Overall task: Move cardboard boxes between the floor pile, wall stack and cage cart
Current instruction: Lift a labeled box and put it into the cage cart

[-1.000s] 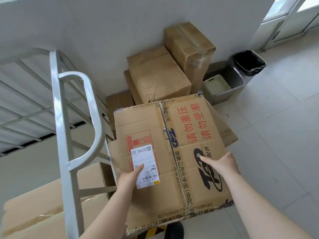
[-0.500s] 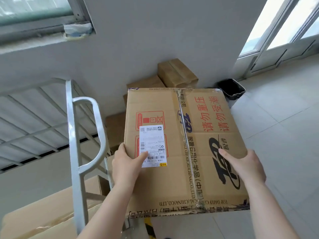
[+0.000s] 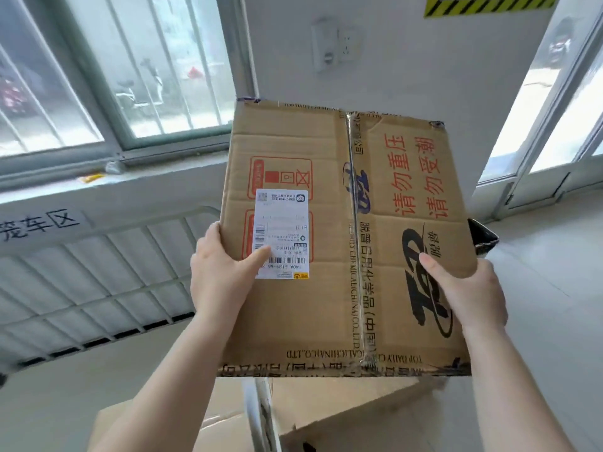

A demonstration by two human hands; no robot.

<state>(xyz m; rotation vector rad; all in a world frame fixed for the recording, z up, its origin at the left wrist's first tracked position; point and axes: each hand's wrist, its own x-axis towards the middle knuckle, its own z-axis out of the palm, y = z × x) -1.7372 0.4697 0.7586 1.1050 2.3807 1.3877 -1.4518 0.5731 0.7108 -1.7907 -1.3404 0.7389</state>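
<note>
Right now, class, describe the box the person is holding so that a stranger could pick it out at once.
Start at the barred window and look right: the held box is raised in front of the white wall, with the left hand and right hand gripping its sides. Unlike the plain cartons below, it carries red Chinese lettering and a white shipping label.

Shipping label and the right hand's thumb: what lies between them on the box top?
In the head view, the taped centre seam and printed cardboard of the box separate the shipping label from the right hand.

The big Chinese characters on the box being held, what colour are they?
Red, printed on the brown cardboard box, right of its taped seam; the head view shows them clearly.
</note>
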